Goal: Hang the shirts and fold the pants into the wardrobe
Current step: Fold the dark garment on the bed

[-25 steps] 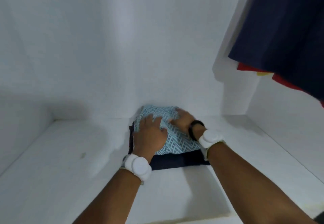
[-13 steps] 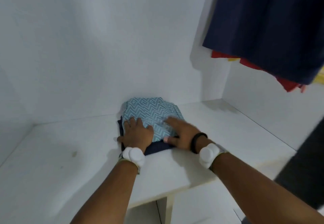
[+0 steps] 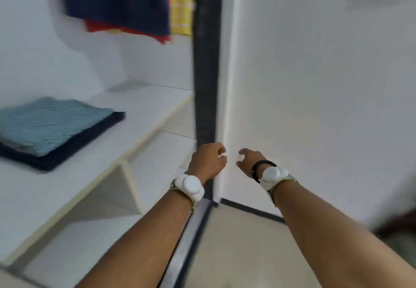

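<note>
Pants folded, shirts hung: a teal pair point(image 3: 49, 123) lies flat on a navy pair point(image 3: 74, 150) at the left end of the wardrobe shelf point(image 3: 146, 105), below the hanging shirts point(image 3: 117, 1). The stack's long axis seems to run along the shelf, with one corner pointing toward the door point(image 3: 315, 85). The left hand point(image 3: 208, 159) curls its grip at the door's edge, contact lost in blur. The right hand point(image 3: 248, 160) keeps a loose, empty grip. Probably next: closing the door, which calls for a firm hold on its edge.
</note>
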